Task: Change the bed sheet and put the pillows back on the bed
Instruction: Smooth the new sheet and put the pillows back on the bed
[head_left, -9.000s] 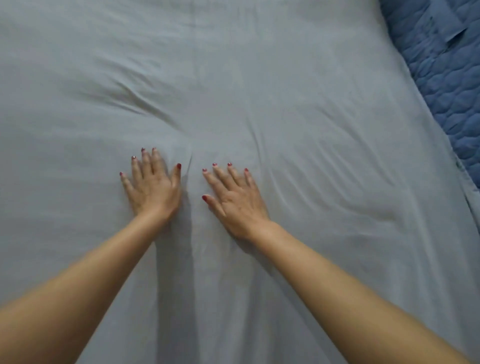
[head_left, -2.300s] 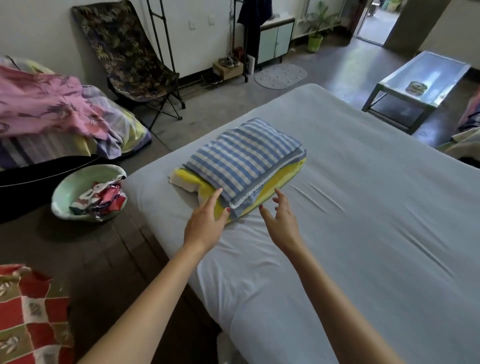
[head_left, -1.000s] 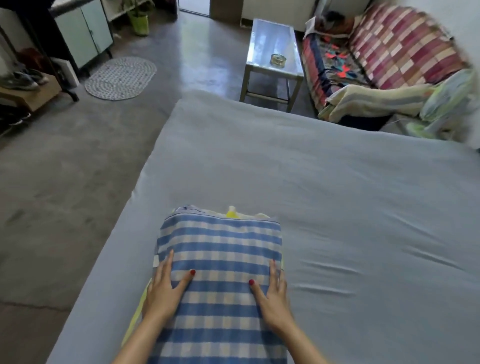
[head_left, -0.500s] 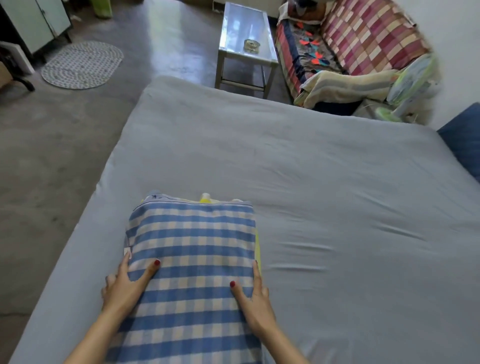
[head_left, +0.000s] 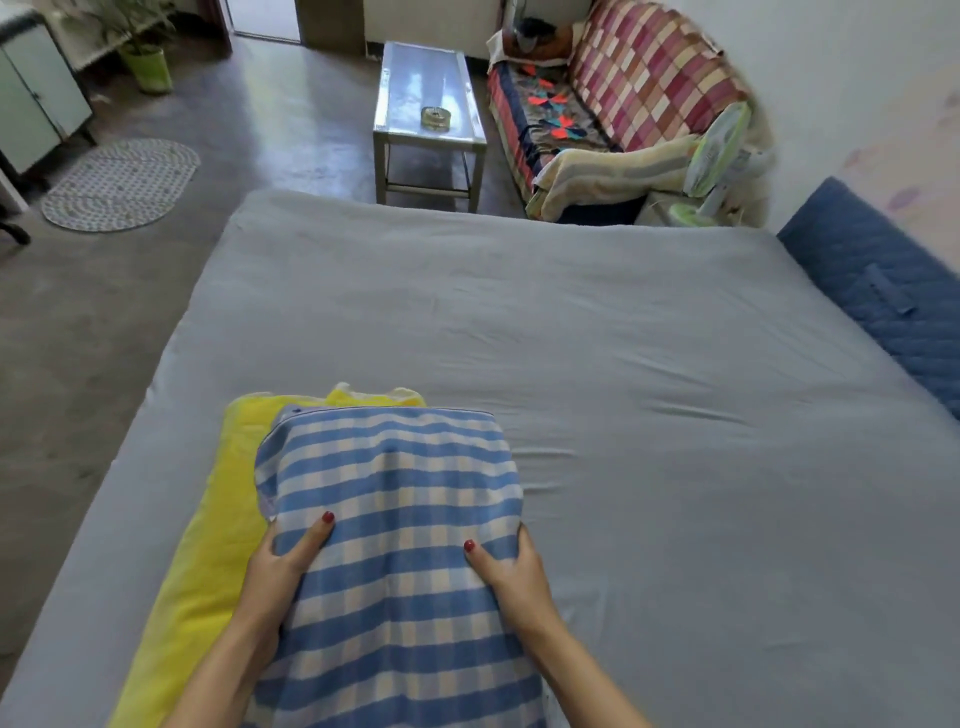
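A pale grey sheet (head_left: 597, 364) covers the whole bed. At the near left of it lies a yellow pillow (head_left: 208, 561), and a blue-and-white checked pillow (head_left: 395, 483) rests partly on top of it, shifted to the right. My left hand (head_left: 283, 561) grips the checked pillow's left edge, thumb on top and fingers tucked under. On the pillow's right edge my right hand (head_left: 511, 564) grips the same way. Both forearms reach in from the bottom of the view.
A blue quilted mattress edge (head_left: 878, 291) lies along the bed's right side by the wall. Beyond the bed's far end stand a metal coffee table (head_left: 428, 98) and a sofa (head_left: 623, 104) with a folded blanket and a fan. Bare concrete floor and a round rug (head_left: 119, 182) lie left.
Since half a second ago the checked pillow has slid to the right off the yellow pillow, baring the yellow one's left side. Both hands moved from lying flat on top to gripping its edges.
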